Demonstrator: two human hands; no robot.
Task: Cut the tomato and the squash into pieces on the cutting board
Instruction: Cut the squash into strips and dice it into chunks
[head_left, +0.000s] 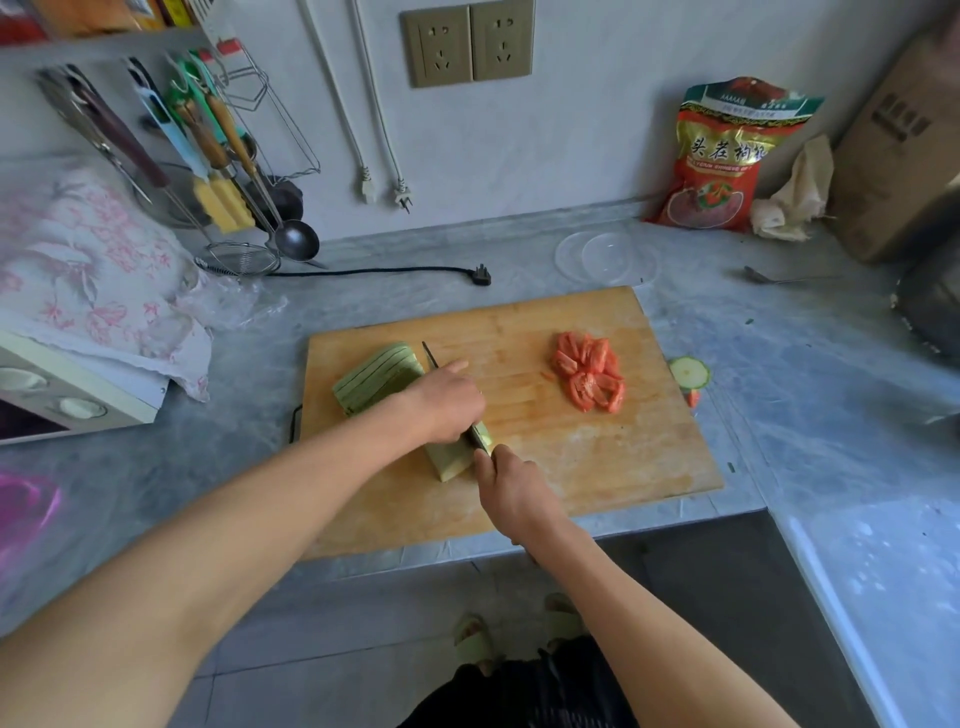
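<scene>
Squash (382, 382) left on cutting board (597, 452), tomato pcs (589, 371) right

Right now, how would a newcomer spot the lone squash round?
Start at the cutting board, then look just off its right edge on the counter. The squash round lies flat there: a pale disc with a green rim, unlike the red tomato pieces on the board.

A grey worktop (519, 249) is seen carrying the cutting board (597, 457), a clear lid, possibly a plate (605, 258), a red bag (719, 161) and a spoon (779, 278).
</scene>
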